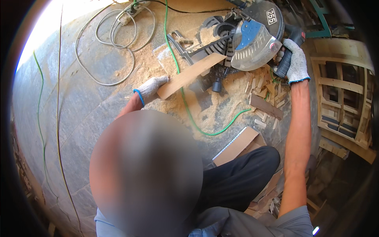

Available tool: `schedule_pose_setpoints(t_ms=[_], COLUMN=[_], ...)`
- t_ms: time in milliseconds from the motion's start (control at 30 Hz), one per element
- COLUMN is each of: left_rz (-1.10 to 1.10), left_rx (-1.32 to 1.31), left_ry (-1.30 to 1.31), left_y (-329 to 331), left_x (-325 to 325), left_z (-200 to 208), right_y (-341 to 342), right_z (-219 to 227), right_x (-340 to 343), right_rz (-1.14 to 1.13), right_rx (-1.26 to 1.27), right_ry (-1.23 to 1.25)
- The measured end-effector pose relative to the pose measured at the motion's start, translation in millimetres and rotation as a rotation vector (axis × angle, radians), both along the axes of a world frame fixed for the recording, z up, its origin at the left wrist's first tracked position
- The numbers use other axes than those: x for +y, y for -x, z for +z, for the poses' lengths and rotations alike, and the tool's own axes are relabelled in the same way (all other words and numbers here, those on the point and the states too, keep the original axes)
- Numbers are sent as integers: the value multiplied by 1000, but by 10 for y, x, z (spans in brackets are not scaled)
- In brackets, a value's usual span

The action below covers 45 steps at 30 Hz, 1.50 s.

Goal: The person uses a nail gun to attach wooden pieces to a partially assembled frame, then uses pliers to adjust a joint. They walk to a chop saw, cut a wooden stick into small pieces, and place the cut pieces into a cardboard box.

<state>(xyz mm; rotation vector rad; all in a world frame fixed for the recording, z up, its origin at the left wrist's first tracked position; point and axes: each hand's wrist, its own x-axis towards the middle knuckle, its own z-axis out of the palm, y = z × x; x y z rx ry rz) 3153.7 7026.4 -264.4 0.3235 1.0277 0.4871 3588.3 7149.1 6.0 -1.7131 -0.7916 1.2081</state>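
Wearing a white knit glove with a blue cuff, my left hand (pixel 151 87) grips the near left end of a flat light-brown board (pixel 190 76). The board lies slantwise, its far end close to the blade guard of a miter saw (pixel 249 44). That guard is partly clear, with a blue part above it. At the saw's right, my right hand (pixel 297 63), gloved the same way, is wrapped round the dark handle (pixel 283 65). The guard hides most of the blade, and I cannot tell whether it turns.
Sawdust (pixel 154 106) covers the floor around the saw. A green cord (pixel 184 98) runs past the board, and a grey cord (pixel 132 59) lies coiled far left. Wood offcuts (pixel 265 107) are heaped below the saw. Slatted wooden frames (pixel 343 85) stand at right.
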Motion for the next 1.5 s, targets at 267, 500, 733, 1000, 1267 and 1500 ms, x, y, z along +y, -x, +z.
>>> schedule_pose_setpoints(t_ms=[267,500,733,1000,1267,1500], left_rz=[-318,-580,-573,-620,-617,-617], left_rx=[727,1119,1129,1106,1123,1123], left_ry=[-939,-1286,-1392,-1348,-1364,-1349], left_y=[-19,-390,-716,-828,-828,-817], left_x=[-281,-202,254,425,445,456], left_z=[642,723,655,625,588,584], right_y=[-54,-42,37,60,53,51], right_z=[63,-4,-31,-3,25,13], right_x=[-51,-120,-120,-153,-131,-129], right_rz=[22,23,6,37,27,12], right_rx=[6,-8,-6,-12,3,-12], right_ry=[-2,-22,-38,-47,-13,-25])
